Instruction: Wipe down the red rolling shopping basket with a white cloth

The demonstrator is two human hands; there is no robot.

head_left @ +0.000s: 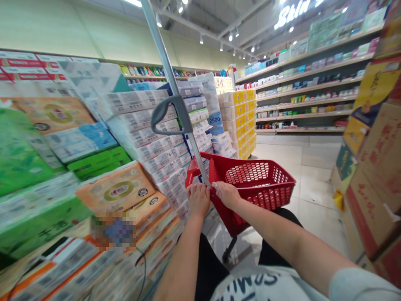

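Observation:
A red shopping basket with perforated sides and a dark caster stands between my knees. A metal pole with a grey loop handle rises from its near left corner and tilts up to the left. My left hand has its fingers bent over the basket's red edge beside the foot of the pole. On the other side of the pole, my right hand is closed on the basket's rim. The thumbs and the undersides of the fingers are mostly hidden. The basket's inside shows no goods.
Stacked tissue packs rise close on the left, with orange packs nearest. Yellow-and-white packs stand beyond the basket. Cartons line the right side. Stocked shelves cross the back, and pale floor tiles run between.

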